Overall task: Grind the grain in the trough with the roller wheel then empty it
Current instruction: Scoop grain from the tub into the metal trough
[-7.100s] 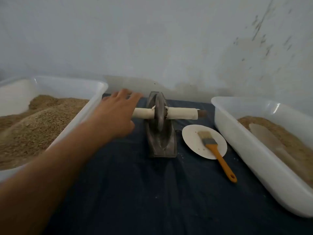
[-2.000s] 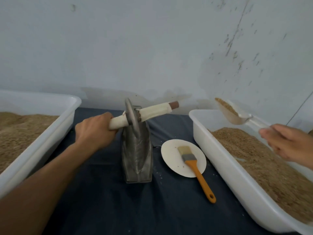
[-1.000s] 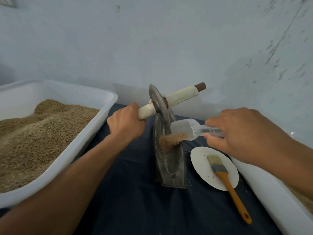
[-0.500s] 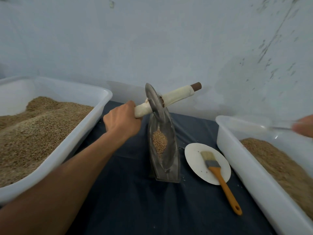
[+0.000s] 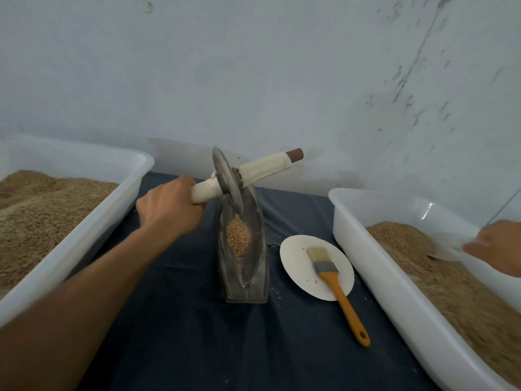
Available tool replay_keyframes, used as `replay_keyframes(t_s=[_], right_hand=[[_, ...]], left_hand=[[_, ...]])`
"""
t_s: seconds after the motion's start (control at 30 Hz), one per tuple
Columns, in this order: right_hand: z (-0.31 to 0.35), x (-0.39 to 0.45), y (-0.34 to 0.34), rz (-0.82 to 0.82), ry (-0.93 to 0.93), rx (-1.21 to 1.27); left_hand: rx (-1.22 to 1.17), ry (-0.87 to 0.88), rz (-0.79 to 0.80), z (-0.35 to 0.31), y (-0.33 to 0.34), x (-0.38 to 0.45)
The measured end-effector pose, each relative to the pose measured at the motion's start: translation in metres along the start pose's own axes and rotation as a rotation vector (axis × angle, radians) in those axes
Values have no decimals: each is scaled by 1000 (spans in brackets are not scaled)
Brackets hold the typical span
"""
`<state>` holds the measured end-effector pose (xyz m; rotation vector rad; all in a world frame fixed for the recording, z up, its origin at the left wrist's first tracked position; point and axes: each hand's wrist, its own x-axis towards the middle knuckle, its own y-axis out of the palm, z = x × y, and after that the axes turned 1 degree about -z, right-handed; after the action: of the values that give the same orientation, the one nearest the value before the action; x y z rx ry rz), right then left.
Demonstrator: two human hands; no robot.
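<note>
The left hand [image 5: 169, 206] grips the roller wheel [image 5: 227, 184] by its near-left handle, tilted above the trough [image 5: 243, 249] mid-table, where grain [image 5: 238, 237] lies heaped. The right hand [image 5: 496, 246] holds a blurred clear scoop [image 5: 446, 244] over the right bin [image 5: 380, 275].

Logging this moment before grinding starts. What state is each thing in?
Trough: upright on the cloth, a small heap of grain inside.
Roller wheel: tilted, right handle end raised.
Left hand: grips the wheel's left handle.
Right hand: over the right tub, holding a blurred scoop.
Left tub: holds grain.
Brush: lying across the plate.
</note>
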<state>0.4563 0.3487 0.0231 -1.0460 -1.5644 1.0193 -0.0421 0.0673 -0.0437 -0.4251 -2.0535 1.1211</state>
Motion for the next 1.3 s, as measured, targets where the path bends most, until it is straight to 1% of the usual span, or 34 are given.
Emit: replay_keyframes(t_s=[0.03, 0.07, 0.1, 0.13, 0.17, 0.23, 0.33, 0.37, 0.4, 0.43, 0.5, 0.53, 0.6, 0.73, 0.87, 0.97, 1.03, 1.13, 1.3], right_hand=[[-3, 2, 0, -2, -79, 75], [5, 3, -5, 82, -82, 93], [12, 8, -2, 121, -79, 125], [16, 13, 1, 104, -59, 227], [16, 15, 6, 84, -29, 375], [11, 11, 15, 175, 84, 630], [-12, 24, 46, 393, 242, 896], [-23, 31, 63, 451, 284, 978], [-34, 38, 83, 474, 318, 1038], [-46, 48, 100, 460, 358, 1084], [-73, 61, 120, 482, 330, 1182], [-80, 64, 127, 462, 325, 1227], [-85, 59, 135, 481, 329, 1309], [-59, 31, 131, 425, 355, 1473], [-24, 13, 107, 407, 357, 1704], [-16, -1, 75, 425, 293, 1762], [-10, -19, 40, 454, 194, 1736], [29, -61, -15, 477, 88, 1624], [97, -112, -76, 529, -179, 1420]], left_hand=[[6, 0, 2, 0, 0, 0], [11, 0, 5, 0, 1, 0], [14, -1, 8, 0, 2, 0], [16, -2, 10, 1, 2, 0], [17, -4, 12, 1, 3, 0], [24, -5, 13, 0, 3, 0], [24, -9, 13, 1, 4, 0], [22, -11, 11, 1, 4, 0], [20, -13, 9, 1, 5, 0], [19, -16, 8, 2, 5, 0], [17, -20, 9, 2, 5, 1], [17, -24, 10, 2, 5, 1], [14, -32, 6, 2, 4, 1], [-1, -47, 17, 1, 3, 1], [-10, -54, 36, 1, 2, 1], [-7, -70, 40, 2, 2, 1], [-13, -81, 48, 2, 1, 2], [-29, -102, 56, 2, 0, 3], [-41, -111, 55, 4, -2, 3]])
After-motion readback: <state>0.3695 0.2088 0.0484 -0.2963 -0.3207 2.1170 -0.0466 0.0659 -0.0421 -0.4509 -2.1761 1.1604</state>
